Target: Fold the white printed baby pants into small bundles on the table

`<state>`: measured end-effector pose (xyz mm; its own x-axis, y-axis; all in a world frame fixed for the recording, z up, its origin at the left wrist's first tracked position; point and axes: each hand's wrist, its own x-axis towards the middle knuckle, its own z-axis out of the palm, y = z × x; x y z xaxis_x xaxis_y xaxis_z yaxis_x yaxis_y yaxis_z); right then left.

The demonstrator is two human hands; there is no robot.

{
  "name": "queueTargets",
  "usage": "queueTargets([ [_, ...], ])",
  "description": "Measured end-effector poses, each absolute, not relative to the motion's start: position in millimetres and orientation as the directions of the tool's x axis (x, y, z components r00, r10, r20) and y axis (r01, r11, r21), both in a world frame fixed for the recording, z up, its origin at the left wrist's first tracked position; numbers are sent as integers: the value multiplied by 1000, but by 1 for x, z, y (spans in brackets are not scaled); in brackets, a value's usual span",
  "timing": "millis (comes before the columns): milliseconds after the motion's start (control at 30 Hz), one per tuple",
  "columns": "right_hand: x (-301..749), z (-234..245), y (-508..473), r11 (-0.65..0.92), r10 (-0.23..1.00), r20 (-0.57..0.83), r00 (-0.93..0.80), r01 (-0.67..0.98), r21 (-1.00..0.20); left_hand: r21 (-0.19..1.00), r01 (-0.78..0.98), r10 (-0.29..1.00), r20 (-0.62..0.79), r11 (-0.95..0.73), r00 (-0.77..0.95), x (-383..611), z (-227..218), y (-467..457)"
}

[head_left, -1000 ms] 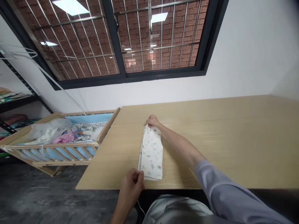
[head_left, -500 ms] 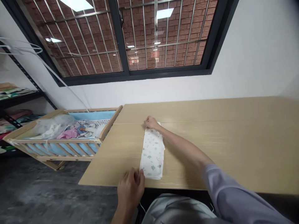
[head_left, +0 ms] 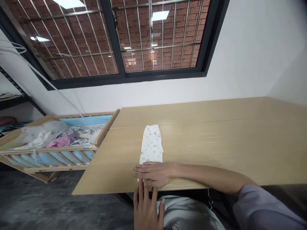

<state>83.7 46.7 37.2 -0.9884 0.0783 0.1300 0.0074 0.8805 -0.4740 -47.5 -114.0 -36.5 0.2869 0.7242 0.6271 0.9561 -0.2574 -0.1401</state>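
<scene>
A folded white cloth garment (head_left: 151,145) with a small print lies lengthwise on the wooden table (head_left: 203,137). My right hand (head_left: 154,173) rests flat across its near end, fingers stretched out to the left. Just below, at the table's front edge, my left hand (head_left: 147,206) has its fingers spread, and their tips touch the near end of the cloth or the right hand's fingers; I cannot tell which. The right hand covers most of the garment's near edge.
Left of the table stands a wooden crib (head_left: 50,156) with blue lining, holding a pink cloth (head_left: 59,141) and a clear plastic bag (head_left: 44,132). A shelf (head_left: 11,103) with folded fabrics is at the far left. Behind is a barred window (head_left: 122,75) above a white wall.
My right hand has come from the garment's far end down to its near end and flattened. My left hand has shifted right and lower, its fingers now extended. The view has turned slightly right.
</scene>
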Motion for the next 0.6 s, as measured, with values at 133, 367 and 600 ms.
queueTargets([
  [133, 81, 25, 68, 889, 113, 114, -987, 50, -455, -98, 968, 759, 603, -233, 244, -44, -36, -113],
  [367, 79, 20, 142, 879, 296, 74, -952, 241, -412, -13, 981, 790, 590, -196, 166, -36, -22, -114],
  [600, 80, 14, 228, 828, 482, 10, -876, 451, -333, -57, 978, 776, 599, -203, 196, -40, -26, -112],
])
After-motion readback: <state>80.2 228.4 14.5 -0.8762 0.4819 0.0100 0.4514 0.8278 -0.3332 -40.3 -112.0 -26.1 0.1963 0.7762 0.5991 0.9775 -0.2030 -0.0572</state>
